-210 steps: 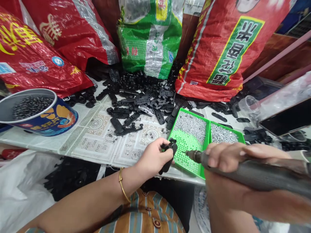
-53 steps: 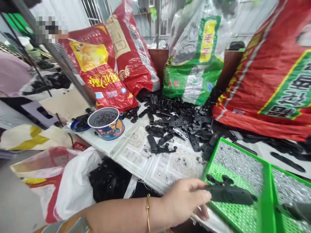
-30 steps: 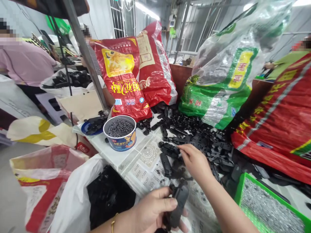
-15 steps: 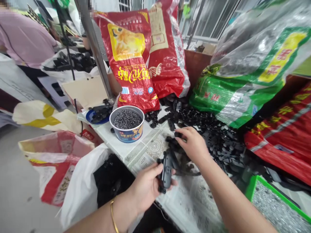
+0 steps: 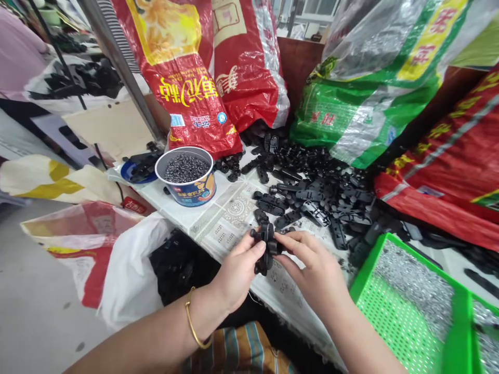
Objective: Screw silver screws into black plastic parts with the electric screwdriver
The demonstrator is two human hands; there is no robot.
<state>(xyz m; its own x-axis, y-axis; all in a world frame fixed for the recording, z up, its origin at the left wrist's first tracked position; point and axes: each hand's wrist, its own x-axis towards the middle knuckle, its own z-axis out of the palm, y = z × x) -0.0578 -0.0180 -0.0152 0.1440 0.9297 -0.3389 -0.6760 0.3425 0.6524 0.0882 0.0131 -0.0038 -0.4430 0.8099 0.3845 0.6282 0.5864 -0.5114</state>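
My left hand (image 5: 242,267) is closed around a black plastic assembly (image 5: 266,234) with small knobs along its side, held over the near edge of the table. From the right, my right hand (image 5: 314,265) pinches a small black round part (image 5: 276,246) against that assembly. Fingers hide some of the place where the two meet. Just beyond my hands lies a loose pile of black plastic parts (image 5: 312,192), some long and flat, others small and round.
A paper tub (image 5: 195,192) of small dark pieces stands at left, near a blue dish (image 5: 128,172). Red bags (image 5: 195,104) and a green bag (image 5: 323,114) line the back. A green perforated basket (image 5: 390,306) with shiny small pieces sits at right. Below left is a white sack (image 5: 128,280).
My right hand has come from the pile to the assembly, bringing a small black part against it. The assembly has turned in my left hand. The view has shifted, showing more of the green basket.
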